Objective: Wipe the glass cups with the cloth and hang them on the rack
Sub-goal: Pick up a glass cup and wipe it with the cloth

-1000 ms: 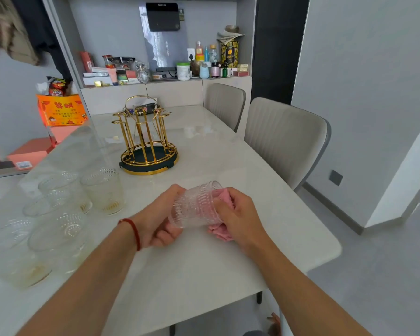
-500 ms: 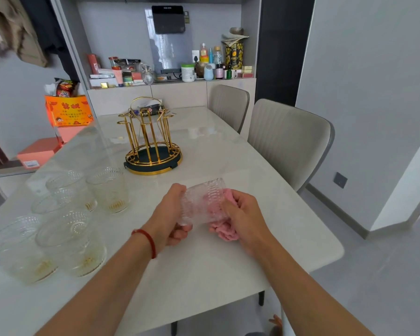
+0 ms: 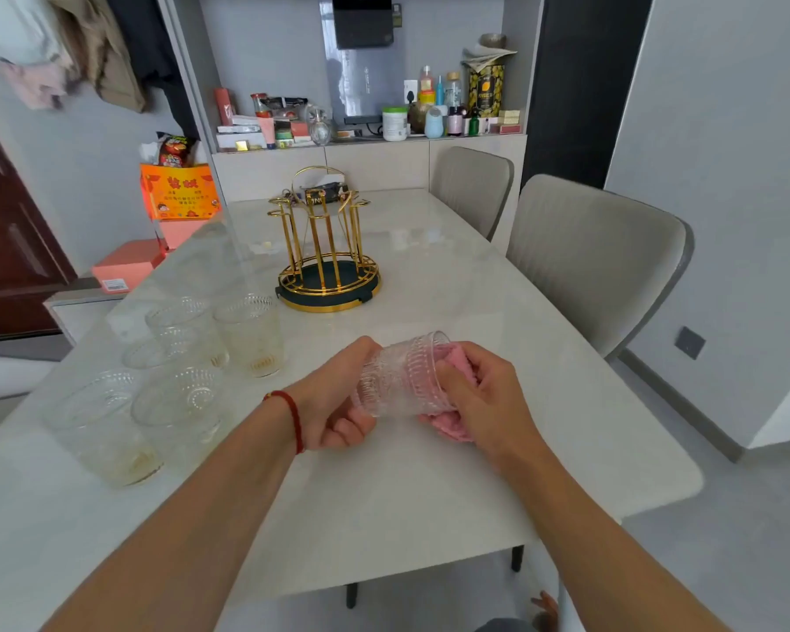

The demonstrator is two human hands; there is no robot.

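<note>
My left hand [image 3: 338, 399] grips the base of a ribbed glass cup [image 3: 397, 380], held on its side just above the table with its mouth pointing right. My right hand [image 3: 484, 394] holds a pink cloth [image 3: 457, 358] pressed into and around the cup's mouth. Several more clear glass cups [image 3: 179, 380] stand upright in a cluster at the left of the table. A gold wire rack [image 3: 327, 257] on a dark round base stands further back, with nothing hanging on its hooks.
The white marble table [image 3: 429, 485] has a rounded front right corner. Two grey chairs [image 3: 598, 262] stand along its right side. A cluttered counter [image 3: 370, 130] lies behind the table, and orange boxes [image 3: 179, 193] sit at the left.
Both hands stay on the cup and cloth at the same spot; the cup has turned slightly in my grip. The camera has shifted a little.
</note>
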